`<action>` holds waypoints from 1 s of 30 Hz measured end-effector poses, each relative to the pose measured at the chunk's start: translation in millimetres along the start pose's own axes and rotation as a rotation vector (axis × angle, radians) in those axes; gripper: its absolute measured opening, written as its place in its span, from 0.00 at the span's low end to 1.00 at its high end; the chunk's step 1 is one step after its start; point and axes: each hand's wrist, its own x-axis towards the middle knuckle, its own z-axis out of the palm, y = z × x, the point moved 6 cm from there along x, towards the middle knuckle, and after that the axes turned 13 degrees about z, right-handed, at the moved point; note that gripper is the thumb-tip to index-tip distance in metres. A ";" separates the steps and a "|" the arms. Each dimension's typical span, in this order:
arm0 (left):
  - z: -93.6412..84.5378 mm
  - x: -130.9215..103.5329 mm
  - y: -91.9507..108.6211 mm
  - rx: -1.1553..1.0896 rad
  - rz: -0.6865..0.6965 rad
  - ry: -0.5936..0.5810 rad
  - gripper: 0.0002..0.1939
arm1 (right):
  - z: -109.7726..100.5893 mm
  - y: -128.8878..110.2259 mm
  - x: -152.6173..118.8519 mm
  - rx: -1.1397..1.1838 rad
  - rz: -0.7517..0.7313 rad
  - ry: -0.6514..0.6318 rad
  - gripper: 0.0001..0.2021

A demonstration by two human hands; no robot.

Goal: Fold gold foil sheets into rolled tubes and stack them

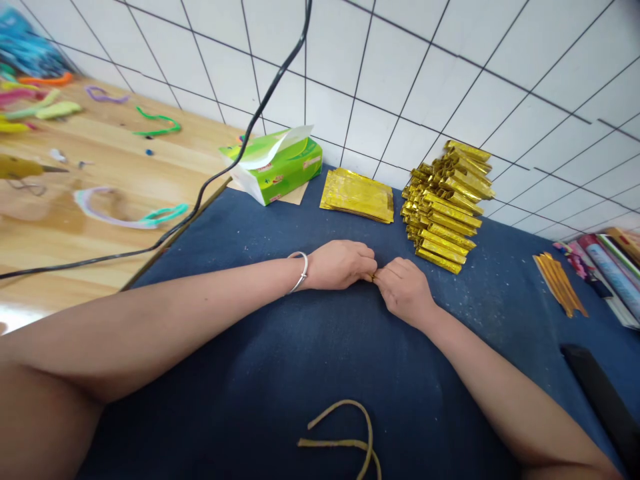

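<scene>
My left hand [343,265] and my right hand [406,291] meet over the dark blue cloth [320,347]. The fingers of both are closed in a pinch on a tiny gold piece [373,277], mostly hidden between the fingertips. Behind them lies a flat stack of gold foil sheets [357,195]. A pile of folded gold strips [445,210] rises to its right, against the tiled wall. Nearer to me, a curved tan cord [370,437] rests on the cloth.
A green tissue box [287,167] stands at the back left. A black cable [265,100] hangs across the left side. Pipe cleaners [160,123] and a glue gun [20,167] lie on the wooden table [115,160]. Orange-gold strips [560,283] and books [613,267] are at right.
</scene>
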 end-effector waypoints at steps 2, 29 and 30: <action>0.6 -1.9 -4.2 -0.021 -0.032 -0.013 0.11 | -0.8 2.7 -0.2 0.011 0.021 0.011 0.11; -10.1 -18.8 -35.4 -0.165 -0.214 0.077 0.12 | 0.4 20.3 1.0 0.090 0.136 0.009 0.10; -8.8 -19.0 -36.9 -0.194 -0.213 0.075 0.12 | 0.1 20.9 0.9 0.098 0.141 0.010 0.10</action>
